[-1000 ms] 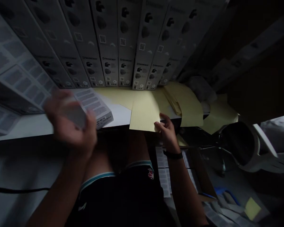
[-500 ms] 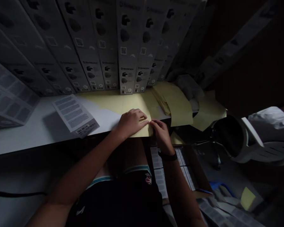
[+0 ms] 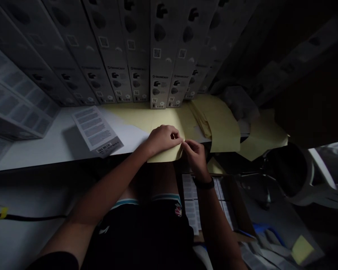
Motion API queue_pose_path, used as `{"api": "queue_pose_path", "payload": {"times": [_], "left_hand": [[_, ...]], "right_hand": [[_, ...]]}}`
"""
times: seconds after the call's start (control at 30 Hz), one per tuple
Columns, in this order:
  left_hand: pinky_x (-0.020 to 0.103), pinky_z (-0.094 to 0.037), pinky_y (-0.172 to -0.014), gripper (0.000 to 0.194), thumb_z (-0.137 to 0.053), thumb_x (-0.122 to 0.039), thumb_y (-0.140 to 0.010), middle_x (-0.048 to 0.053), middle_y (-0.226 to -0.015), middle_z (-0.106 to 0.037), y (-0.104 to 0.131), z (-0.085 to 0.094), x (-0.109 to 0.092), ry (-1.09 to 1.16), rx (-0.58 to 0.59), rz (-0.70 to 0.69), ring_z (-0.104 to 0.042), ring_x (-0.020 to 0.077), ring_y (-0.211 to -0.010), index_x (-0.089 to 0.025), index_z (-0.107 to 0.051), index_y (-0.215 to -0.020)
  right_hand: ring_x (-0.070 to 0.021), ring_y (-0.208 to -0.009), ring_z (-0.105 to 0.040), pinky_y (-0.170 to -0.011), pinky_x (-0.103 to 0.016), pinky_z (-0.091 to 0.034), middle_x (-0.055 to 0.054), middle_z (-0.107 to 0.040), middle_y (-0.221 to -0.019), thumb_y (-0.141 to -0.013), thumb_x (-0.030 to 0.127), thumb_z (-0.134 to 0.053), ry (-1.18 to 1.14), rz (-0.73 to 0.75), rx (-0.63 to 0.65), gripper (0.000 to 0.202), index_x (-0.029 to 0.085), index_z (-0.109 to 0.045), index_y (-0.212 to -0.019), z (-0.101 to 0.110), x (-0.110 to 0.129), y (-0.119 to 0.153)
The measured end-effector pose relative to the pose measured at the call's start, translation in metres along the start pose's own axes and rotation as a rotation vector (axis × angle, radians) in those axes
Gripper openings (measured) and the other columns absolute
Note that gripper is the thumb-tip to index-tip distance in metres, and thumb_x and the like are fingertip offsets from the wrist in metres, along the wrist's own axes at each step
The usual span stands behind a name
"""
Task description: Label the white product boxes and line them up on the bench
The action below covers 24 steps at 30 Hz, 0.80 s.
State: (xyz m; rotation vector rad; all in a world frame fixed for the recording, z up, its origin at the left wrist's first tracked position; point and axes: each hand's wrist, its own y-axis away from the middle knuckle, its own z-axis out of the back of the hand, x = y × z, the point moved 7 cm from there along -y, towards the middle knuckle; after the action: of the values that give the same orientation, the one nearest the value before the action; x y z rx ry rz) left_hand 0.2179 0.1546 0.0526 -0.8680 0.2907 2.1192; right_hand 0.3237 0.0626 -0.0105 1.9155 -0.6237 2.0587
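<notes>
A yellow sheet (image 3: 163,156) lies at the table's front edge, its near end sticking out over my legs. My left hand (image 3: 162,139) rests on it, with thumb and forefinger pinched together at the sheet's right edge. Close beside those fingertips, my right hand (image 3: 195,154) pinches the same edge between thumb and fingers. The two hands almost touch; the exact bit of the sheet between them is too small to make out. To the left of my left hand, a small printed box (image 3: 97,129) lies on the white table (image 3: 56,140).
Tall printed boxes (image 3: 165,56) stand in a row at the back. More yellow sheets (image 3: 224,125) are piled at the right, overhanging the edge. Larger boxes (image 3: 19,105) stand at the left. Below my right arm is an open carton (image 3: 239,202) of small boxes; a white chair (image 3: 321,183) stands right.
The view has shifted slightly, so the scene sits further right. My fingertips have drawn closer together at the sheet's edge, and the edge there is lifted a little.
</notes>
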Motion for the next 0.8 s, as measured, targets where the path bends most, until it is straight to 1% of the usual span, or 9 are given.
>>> {"api": "queue_pose_path", "payload": {"times": [0.17, 0.3, 0.37, 0.43, 0.5, 0.57, 0.63, 0.7, 0.8], "left_hand": [[0.024, -0.046, -0.065, 0.016, -0.064, -0.029, -0.081, 0.002, -0.079, -0.071, 0.000, -0.002, 0.005, 0.108, -0.009, -0.008, -0.060, 0.0111, -0.070, -0.020, -0.072, -0.070], [0.023, -0.045, -0.064, 0.012, -0.065, -0.023, -0.080, 0.001, -0.081, -0.072, 0.001, -0.001, 0.001, 0.057, -0.075, -0.051, -0.061, 0.0102, -0.071, -0.019, -0.072, -0.072], [0.023, -0.046, -0.065, 0.011, -0.065, -0.022, -0.082, 0.000, -0.082, -0.072, 0.001, 0.002, 0.000, 0.052, -0.142, -0.077, -0.062, 0.0091, -0.070, -0.019, -0.071, -0.073], [0.022, -0.048, -0.065, 0.013, -0.064, -0.021, -0.084, 0.000, -0.082, -0.070, 0.005, 0.012, -0.002, 0.088, -0.280, -0.120, -0.062, 0.0084, -0.071, -0.018, -0.069, -0.072], [0.021, -0.050, -0.064, 0.015, -0.062, -0.021, -0.087, 0.000, -0.082, -0.068, 0.020, 0.029, -0.006, 0.149, -0.487, -0.203, -0.062, 0.0081, -0.072, -0.017, -0.067, -0.073], [0.022, -0.053, -0.067, 0.015, -0.061, -0.021, -0.089, 0.000, -0.083, -0.067, 0.047, 0.047, -0.015, 0.169, -0.677, -0.310, -0.063, 0.0083, -0.075, -0.018, -0.066, -0.076], [0.023, -0.056, -0.073, 0.009, -0.063, -0.019, -0.089, 0.000, -0.085, -0.068, 0.078, 0.058, -0.026, 0.137, -0.757, -0.404, -0.065, 0.0088, -0.080, -0.020, -0.067, -0.081], [0.023, -0.058, -0.076, 0.006, -0.066, -0.016, -0.088, -0.001, -0.087, -0.069, 0.106, 0.060, -0.036, 0.090, -0.736, -0.479, -0.067, 0.0086, -0.083, -0.021, -0.067, -0.086], [0.020, -0.057, -0.071, 0.007, -0.068, -0.014, -0.087, 0.000, -0.088, -0.069, 0.138, 0.061, -0.037, 0.052, -0.704, -0.507, -0.067, 0.0072, -0.080, -0.021, -0.067, -0.088]], "right_hand": [[-0.0111, -0.060, -0.049, -0.058, -0.023, -0.037, 0.000, -0.061, -0.068, -0.079, 0.040, -0.066, 0.010, -0.019, -0.012, 0.026, 0.015, -0.070, -0.076, 0.000, 0.002, 0.001], [-0.0098, -0.058, -0.045, -0.056, -0.022, -0.035, 0.001, -0.056, -0.063, -0.078, 0.039, -0.064, 0.013, -0.017, -0.010, 0.025, 0.015, -0.063, -0.068, -0.002, 0.004, 0.001], [-0.0091, -0.057, -0.043, -0.055, -0.022, -0.033, 0.002, -0.052, -0.060, -0.077, 0.038, -0.064, 0.028, -0.023, -0.020, 0.026, 0.015, -0.060, -0.064, -0.001, 0.004, 0.000], [-0.0093, -0.055, -0.041, -0.053, -0.022, -0.032, 0.002, -0.050, -0.058, -0.077, 0.037, -0.063, 0.077, -0.046, -0.048, 0.027, 0.015, -0.059, -0.063, 0.004, 0.004, 0.002], [-0.0108, -0.056, -0.045, -0.053, -0.023, -0.034, 0.001, -0.053, -0.060, -0.080, 0.037, -0.063, 0.170, -0.044, -0.093, 0.024, 0.015, -0.063, -0.071, 0.012, 0.008, 0.008], [-0.0133, -0.062, -0.050, -0.057, -0.025, -0.039, 0.000, -0.056, -0.068, -0.081, 0.036, -0.066, 0.318, 0.062, -0.187, 0.024, 0.015, -0.068, -0.093, 0.022, 0.026, 0.020], [-0.0150, -0.069, -0.052, -0.062, -0.027, -0.043, -0.003, -0.057, -0.081, -0.083, 0.032, -0.069, 0.435, 0.228, -0.224, 0.036, 0.017, -0.065, -0.116, 0.022, 0.052, 0.035], [-0.0156, -0.074, -0.054, -0.062, -0.028, -0.045, -0.005, -0.057, -0.090, -0.085, 0.026, -0.069, 0.402, 0.352, -0.081, 0.039, 0.021, -0.062, -0.123, 0.005, 0.074, 0.048], [-0.0150, -0.073, -0.058, -0.060, -0.028, -0.045, -0.005, -0.062, -0.087, -0.088, 0.014, -0.065, 0.214, 0.455, 0.222, 0.021, 0.022, -0.067, -0.108, -0.037, 0.098, 0.062]]}}
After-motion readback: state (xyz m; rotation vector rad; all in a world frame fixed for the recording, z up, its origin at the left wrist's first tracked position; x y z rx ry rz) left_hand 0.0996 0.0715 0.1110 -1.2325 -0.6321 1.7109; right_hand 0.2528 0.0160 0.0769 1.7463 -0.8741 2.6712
